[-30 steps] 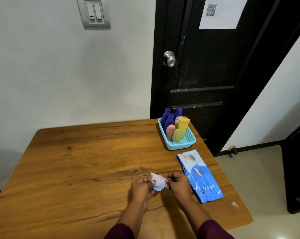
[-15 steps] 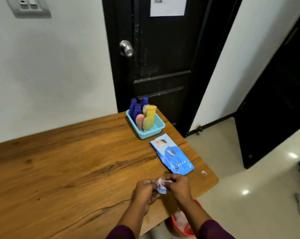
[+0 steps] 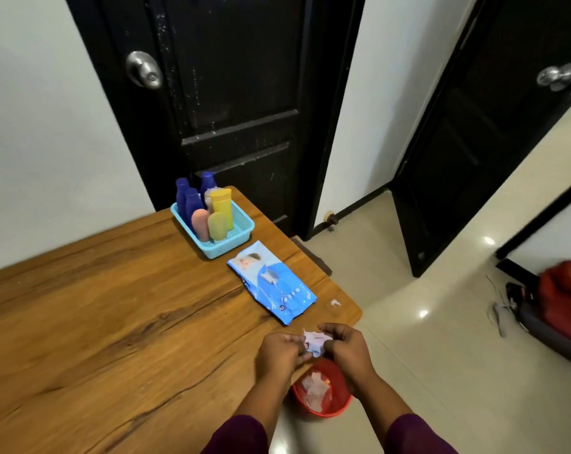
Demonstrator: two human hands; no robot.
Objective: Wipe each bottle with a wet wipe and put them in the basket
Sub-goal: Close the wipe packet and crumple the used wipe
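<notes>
The left hand (image 3: 282, 352) and the right hand (image 3: 346, 350) are held close together, backs up and fingers curled inward, with the thumbs and fingertips of both pinching one crumpled white wet wipe (image 3: 315, 342) between them. The wrists angle in toward each other, and the forearms run back to dark purple sleeves (image 3: 241, 434) at the bottom of the view. The hands sit at the near right edge of the wooden table (image 3: 113, 322), the right one already past the edge. Directly below them on the floor stands a red bin (image 3: 338, 401) with used white wipes lying in it.

Farther along the table lies the blue pack of wipes (image 3: 272, 281), flat and slanted. Just beyond it is the light blue basket (image 3: 228, 249), near the far corner. All the bottles (image 3: 222, 204) stand or lean inside it: three dark blue at the back, a yellow one, a peach one and a pale green one in front. A small clear scrap (image 3: 335, 303) sits at the table's right corner. Behind the table is a black door (image 3: 238, 93) with a metal knob (image 3: 144, 69). A second black door (image 3: 507, 126) stands to the right, and a red bag (image 3: 566, 299) lies on the tiled floor.

A second ago both hands held the wipe over the tabletop, beside the pack. Since then they have moved right to the edge, keeping the same two-handed pinch. The view has swung right and down, bringing the bin and the second door fully into sight. The basket, bottles and pack have not shifted on the table.
</notes>
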